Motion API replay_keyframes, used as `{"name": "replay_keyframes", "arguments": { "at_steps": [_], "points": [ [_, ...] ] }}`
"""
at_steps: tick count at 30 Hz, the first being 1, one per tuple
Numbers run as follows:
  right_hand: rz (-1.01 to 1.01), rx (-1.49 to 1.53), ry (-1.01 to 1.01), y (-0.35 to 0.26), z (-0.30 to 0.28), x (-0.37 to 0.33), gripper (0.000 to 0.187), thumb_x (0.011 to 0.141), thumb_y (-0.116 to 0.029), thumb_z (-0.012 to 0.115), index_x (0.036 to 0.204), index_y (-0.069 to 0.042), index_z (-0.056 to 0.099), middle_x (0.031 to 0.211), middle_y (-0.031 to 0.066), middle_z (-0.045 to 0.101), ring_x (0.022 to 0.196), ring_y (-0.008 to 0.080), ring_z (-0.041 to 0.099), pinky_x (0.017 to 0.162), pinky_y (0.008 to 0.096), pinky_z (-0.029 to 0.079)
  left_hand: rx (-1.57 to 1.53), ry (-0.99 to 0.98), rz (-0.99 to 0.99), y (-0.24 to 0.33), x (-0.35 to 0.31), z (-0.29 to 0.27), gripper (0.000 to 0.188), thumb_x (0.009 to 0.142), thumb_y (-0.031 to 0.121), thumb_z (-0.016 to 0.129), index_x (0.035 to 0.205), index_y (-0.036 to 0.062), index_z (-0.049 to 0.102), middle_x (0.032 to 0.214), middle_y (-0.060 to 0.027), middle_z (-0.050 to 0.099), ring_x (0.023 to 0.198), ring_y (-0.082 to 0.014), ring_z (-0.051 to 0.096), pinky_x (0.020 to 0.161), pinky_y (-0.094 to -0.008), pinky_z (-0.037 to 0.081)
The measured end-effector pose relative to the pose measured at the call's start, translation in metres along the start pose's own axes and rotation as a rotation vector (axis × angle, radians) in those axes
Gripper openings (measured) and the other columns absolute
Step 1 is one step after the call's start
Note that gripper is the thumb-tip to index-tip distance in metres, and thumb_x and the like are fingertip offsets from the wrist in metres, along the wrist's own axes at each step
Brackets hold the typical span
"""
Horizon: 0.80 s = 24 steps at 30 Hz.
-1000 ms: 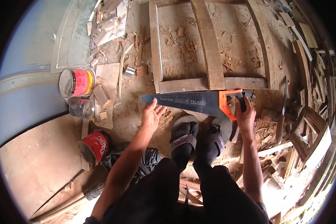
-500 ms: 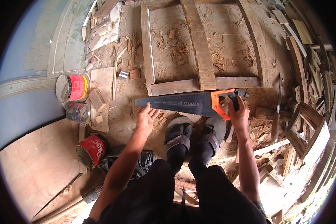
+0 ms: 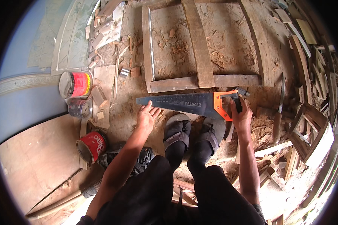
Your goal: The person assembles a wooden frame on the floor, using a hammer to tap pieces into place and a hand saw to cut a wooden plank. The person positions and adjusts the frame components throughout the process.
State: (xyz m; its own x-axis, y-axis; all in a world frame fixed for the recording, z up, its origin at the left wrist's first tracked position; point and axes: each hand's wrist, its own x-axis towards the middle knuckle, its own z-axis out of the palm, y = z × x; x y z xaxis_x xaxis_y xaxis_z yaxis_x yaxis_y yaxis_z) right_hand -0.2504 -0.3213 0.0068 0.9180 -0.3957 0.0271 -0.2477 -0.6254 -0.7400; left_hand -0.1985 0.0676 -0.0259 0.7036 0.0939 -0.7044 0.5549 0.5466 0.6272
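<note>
A handsaw (image 3: 191, 105) with a dark blade and an orange-and-black handle lies level across my view, above my feet, its teeth facing me. My right hand (image 3: 242, 116) is wrapped round the saw's handle at the right end. At the narrow left end, my left hand (image 3: 147, 116) supports the blade tip, thumb against the blade's face and fingers loosely stretched below the toothed edge. Just beyond the blade, a wooden frame (image 3: 205, 67) of long boards and a cross piece lies on the dirt floor. A dark metal tool head (image 3: 244, 92) shows partly behind the saw handle.
Paint cans stand at left: a red-labelled can (image 3: 77, 84), a bare metal can (image 3: 80, 108) and an open red can (image 3: 92, 145). A long blade with a wooden handle (image 3: 277, 125) lies at right, near a small wooden frame (image 3: 308, 131) and piled scrap wood.
The saw and both hands keep almost the same place and hold. My view has shifted slightly, and my feet appear a little farther left.
</note>
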Motion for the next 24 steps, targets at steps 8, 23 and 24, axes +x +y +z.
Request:
{"name": "replay_keyframes", "arguments": {
  "at_steps": [8,23,24],
  "points": [
    [0.124,-0.023,-0.063,-0.015,-0.013,-0.004,0.04,0.095,-0.032,0.071,0.113,0.003,0.068,0.08,0.0166,0.069,0.069,0.0248,0.067,0.067,0.036,0.052,0.001,0.03,-0.044,-0.003,-0.013,-0.001,0.031,0.091,0.022,0.076,0.108,0.0098,0.053,0.105,-0.0108,0.06,0.101,-0.0265,0.063,0.096,-0.0443,0.054],
    [0.276,-0.027,-0.2,-0.031,-0.023,-0.017,0.049,0.09,-0.042,0.076,0.107,0.003,0.066,0.074,0.0146,0.071,0.067,0.0238,0.071,0.064,0.0364,0.054,0.006,0.006,-0.026,0.009,-0.023,0.001,0.028,0.092,0.036,0.073,0.105,0.0162,0.06,0.1,-0.0011,0.066,0.096,-0.0172,0.063,0.084,-0.0361,0.049],
    [0.286,0.012,-0.203,-0.037,-0.024,-0.017,0.047,0.091,-0.041,0.076,0.104,0.002,0.066,0.072,0.0131,0.07,0.063,0.0219,0.069,0.061,0.0355,0.053,0.004,0.028,-0.01,0.011,-0.024,0.004,0.029,0.091,0.037,0.075,0.103,0.0162,0.059,0.097,-0.0014,0.065,0.093,-0.0179,0.064,0.083,-0.0373,0.05]
  ]
}}
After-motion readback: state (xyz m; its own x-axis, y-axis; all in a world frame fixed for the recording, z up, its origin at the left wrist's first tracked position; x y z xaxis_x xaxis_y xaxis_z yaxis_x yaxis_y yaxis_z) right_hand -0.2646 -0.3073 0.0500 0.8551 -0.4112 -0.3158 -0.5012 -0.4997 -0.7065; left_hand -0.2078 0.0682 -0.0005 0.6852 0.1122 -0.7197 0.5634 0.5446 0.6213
